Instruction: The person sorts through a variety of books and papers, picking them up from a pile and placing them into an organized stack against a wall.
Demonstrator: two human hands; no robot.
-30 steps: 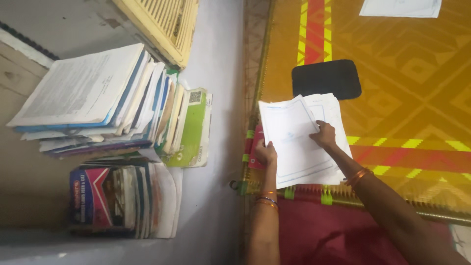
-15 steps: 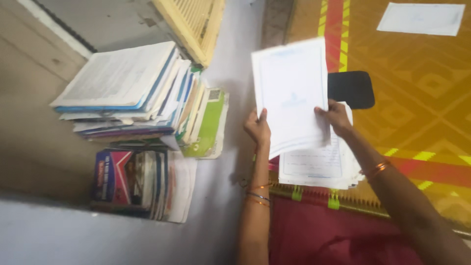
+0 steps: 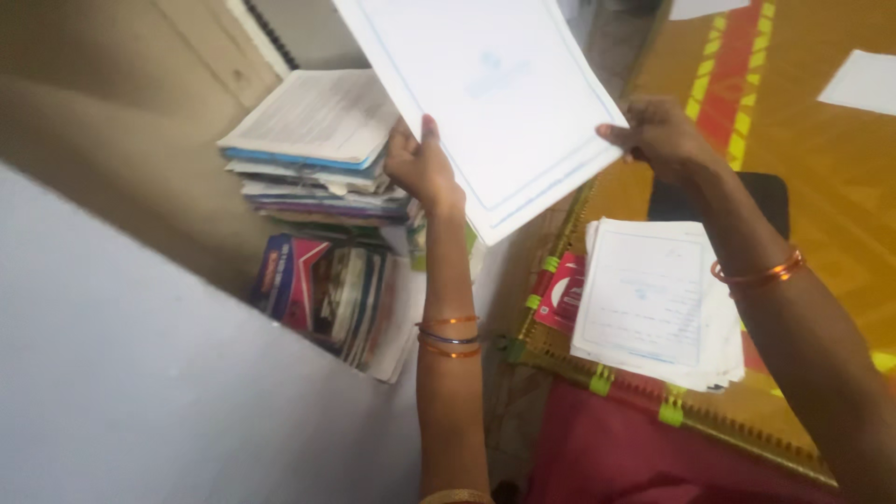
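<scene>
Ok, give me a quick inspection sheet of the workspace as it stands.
Surface: yellow patterned mat beside grey floor.
Job's things: white sheet held up in the air by both hands; paper pile lying on the mat.
Clutter: book stack, row of books, black pouch, red booklet, loose paper.
Grippers: left hand and right hand grip the sheet's edges.
Cables: nothing seen.
Surroundings: red cloth, wall.

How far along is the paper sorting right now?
Done: nothing is clearly finished. In hand: the left hand and right hand hold one white sheet up near the book stack. Left: a pile of sheets lies on the yellow mat.
</scene>
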